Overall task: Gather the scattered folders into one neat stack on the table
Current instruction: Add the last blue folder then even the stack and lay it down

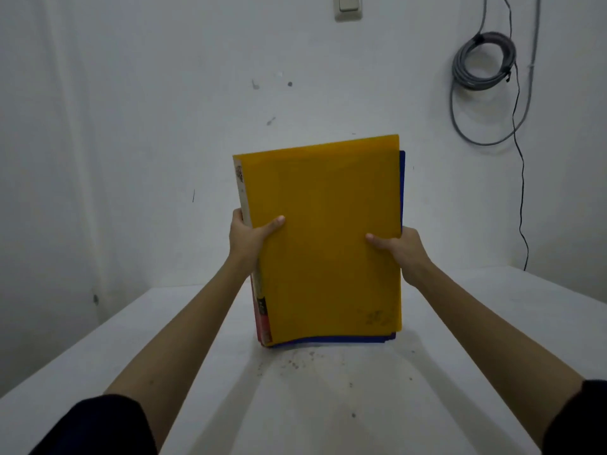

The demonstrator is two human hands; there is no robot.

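Note:
A bundle of folders (325, 238) stands upright on its lower edge on the white table (131, 349), yellow cover facing me. A blue folder shows along the right and bottom edges, and red and white spines show at the left. My left hand (251, 236) grips the bundle's left edge, thumb across the yellow cover. My right hand (402, 249) grips the right edge the same way. Both sets of fingers are hidden behind the bundle.
A white wall rises just behind the table. A coiled grey cable (481, 60) and a thin black cord (520, 178) hang on the wall at the right. A light switch (348, 6) sits at the top. Dark specks mark the table in front of the folders.

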